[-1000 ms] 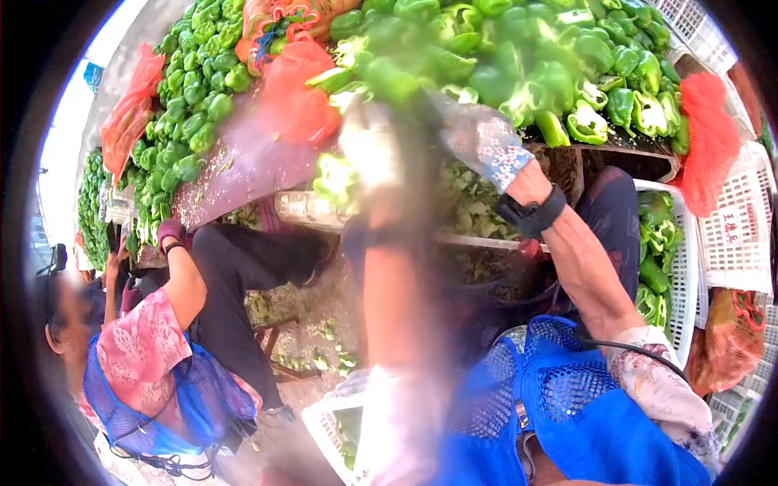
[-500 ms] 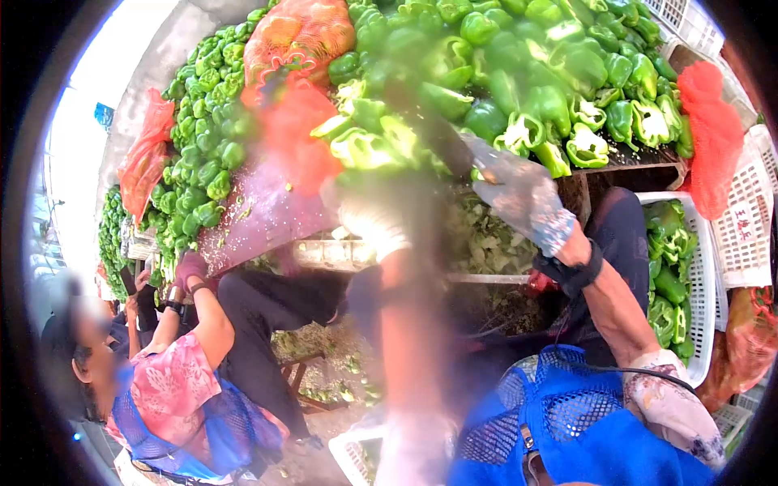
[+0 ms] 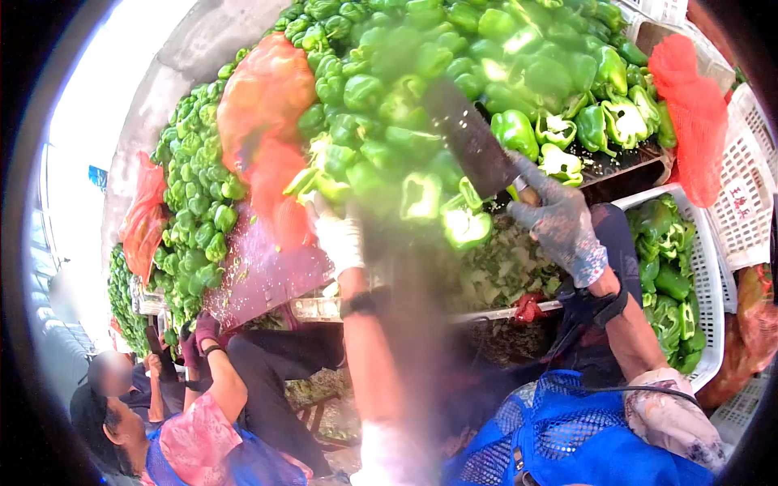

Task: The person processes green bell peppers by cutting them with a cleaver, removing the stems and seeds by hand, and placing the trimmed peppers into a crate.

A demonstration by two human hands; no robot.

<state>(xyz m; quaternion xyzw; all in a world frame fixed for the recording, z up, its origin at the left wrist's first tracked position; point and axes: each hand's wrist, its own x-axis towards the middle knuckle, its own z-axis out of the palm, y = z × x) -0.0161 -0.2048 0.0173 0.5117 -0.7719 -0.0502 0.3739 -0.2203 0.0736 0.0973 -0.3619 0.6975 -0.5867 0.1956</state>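
My right hand, in a grey patterned glove, grips the wooden handle of a wide-bladed knife. Its blade points up and left over the green peppers. My left hand, in a white glove, reaches to the near edge of the pile beside pale cut pepper pieces; its fingertips are blurred, and I cannot make out whether they hold anything. Opened peppers lie between my hands, partly behind a blurry smear. Beneath them is a bin of pale green scraps.
Red mesh sacks lie on the pile, another hangs at right. A white basket holds peppers beside my right leg. A co-worker in pink sleeves works at left by a purple sheet.
The view has shifted. My left hand has moved left, away from the cut peppers it was at. The knife blade, blurred before, now shows clearly in my right hand, tilted up and left.
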